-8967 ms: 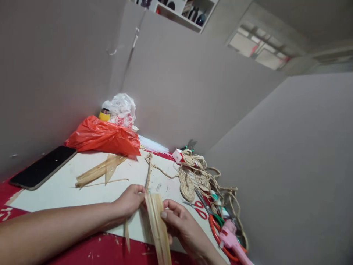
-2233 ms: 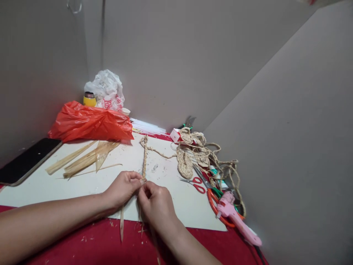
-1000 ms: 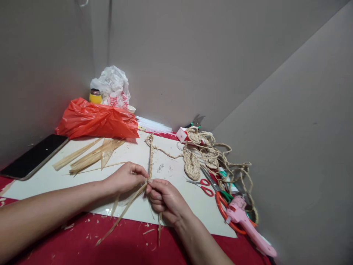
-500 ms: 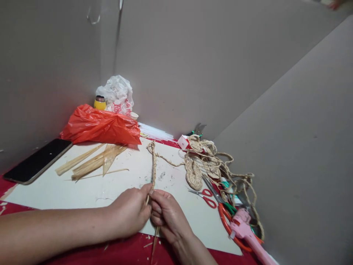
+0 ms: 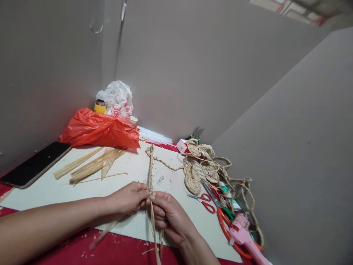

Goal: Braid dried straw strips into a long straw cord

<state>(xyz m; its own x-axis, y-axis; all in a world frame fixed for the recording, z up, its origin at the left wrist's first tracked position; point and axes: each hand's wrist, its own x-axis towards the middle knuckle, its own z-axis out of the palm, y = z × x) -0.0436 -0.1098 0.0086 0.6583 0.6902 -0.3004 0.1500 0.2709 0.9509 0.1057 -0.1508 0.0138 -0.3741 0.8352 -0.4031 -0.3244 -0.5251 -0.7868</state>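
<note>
A thin braided straw cord [image 5: 150, 167] runs across the white board [image 5: 55, 189] toward the back wall. My left hand [image 5: 128, 198] and my right hand [image 5: 167, 215] meet at its near end, both pinched closed on the cord and its loose straw strips [image 5: 154, 235], which hang down toward me over the red cloth.
Dry straw leaves [image 5: 91, 165] lie on the board's left part. Behind them sit an orange plastic bag [image 5: 100, 129], a white bag [image 5: 117, 99] and a yellow jar [image 5: 99, 106]. A black phone [image 5: 34, 163] lies at left. Braided rope coils [image 5: 202, 167], red scissors [image 5: 205, 202] and a pink glue gun [image 5: 244, 235] crowd the right.
The view shifted slightly. My left hand has drawn back a little to the left, and the loose strips now hang straight down between my hands.
</note>
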